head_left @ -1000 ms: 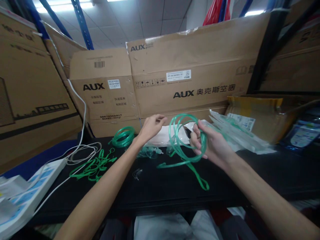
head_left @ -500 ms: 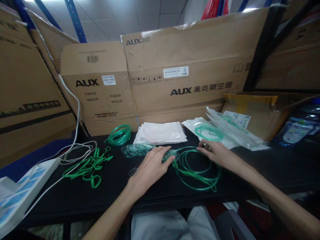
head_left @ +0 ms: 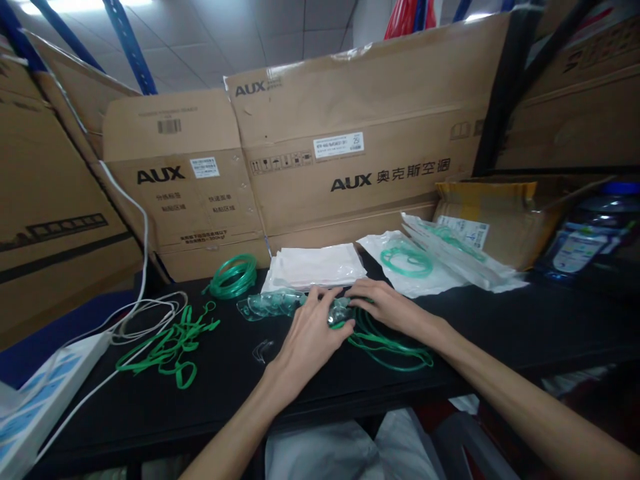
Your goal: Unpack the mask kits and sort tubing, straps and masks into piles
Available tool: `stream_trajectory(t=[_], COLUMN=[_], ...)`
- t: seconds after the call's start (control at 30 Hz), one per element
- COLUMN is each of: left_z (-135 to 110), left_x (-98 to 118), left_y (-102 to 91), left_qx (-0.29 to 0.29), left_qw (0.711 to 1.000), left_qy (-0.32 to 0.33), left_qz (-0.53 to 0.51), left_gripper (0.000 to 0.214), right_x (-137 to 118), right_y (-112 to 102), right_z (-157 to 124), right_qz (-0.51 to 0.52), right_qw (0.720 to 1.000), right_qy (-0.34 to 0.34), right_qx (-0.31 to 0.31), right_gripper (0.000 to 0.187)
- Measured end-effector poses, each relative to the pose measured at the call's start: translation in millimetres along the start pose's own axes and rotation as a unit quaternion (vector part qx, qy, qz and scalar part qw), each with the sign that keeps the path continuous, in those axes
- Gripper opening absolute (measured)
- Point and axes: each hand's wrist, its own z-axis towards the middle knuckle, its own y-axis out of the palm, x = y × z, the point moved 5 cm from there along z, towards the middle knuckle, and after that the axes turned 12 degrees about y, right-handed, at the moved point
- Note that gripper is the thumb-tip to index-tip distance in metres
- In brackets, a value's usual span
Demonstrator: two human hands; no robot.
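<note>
One clear, greenish plastic mask, likely light, bendy: your left hand clasps it, right hand hold unclear; pinch edgewise.

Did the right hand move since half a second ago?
Yes, to the left. The right hand had its fingertips beyond the right edge of the white stack; now they are in front of its right end.
</note>
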Motion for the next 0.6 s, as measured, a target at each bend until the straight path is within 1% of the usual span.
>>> stream_trajectory(t=[0.07,0.13,0.23,0.3,0.37,0.5,0.6], left_z=[-5.0,-9.0,-12.4,-13.6,-14.5,-17.8,-24.3], left_x=[1.2,-0.2,-1.7,-1.5,-0.8,-0.5,-1.0], left_y=[-2.8,-5.2,-5.6,-5.2,-5.0,-2.9,-1.2], left_qx=[0.007,0.005,-0.025,-0.043,-0.044,-0.021,-0.01], left_qw=[0.999,0.996,0.991,0.992,0.994,0.999,1.0], left_qy=[-0.002,-0.026,-0.054,-0.054,-0.043,-0.007,0.02], left_qz=[-0.045,-0.09,-0.12,-0.107,-0.088,-0.047,-0.008], left_gripper=[0.056,0.046,0.034,0.031,0.03,0.024,0.021], right_x=[-4.9,-11.9,-21.1,-25.1,-28.1,-35.6,-39.7], right_y=[-3.3,-4.3,-2.3,-1.5,-1.9,-1.9,3.4], right_z=[-1.2,-3.3,-7.0,-9.1,-10.4,-10.1,-8.0], right_qz=[0.01,0.015,0.009,-0.001,-0.015,-0.048,-0.067], right_qw=[1.0,0.999,0.996,0.995,0.994,0.99,0.987], right_qy=[-0.02,-0.048,-0.085,-0.101,-0.112,-0.132,-0.142], right_qx=[0.009,0.008,0.007,0.007,0.002,-0.024,-0.045], right_gripper=[0.018,0.019,0.021,0.023,0.024,0.029,0.033])
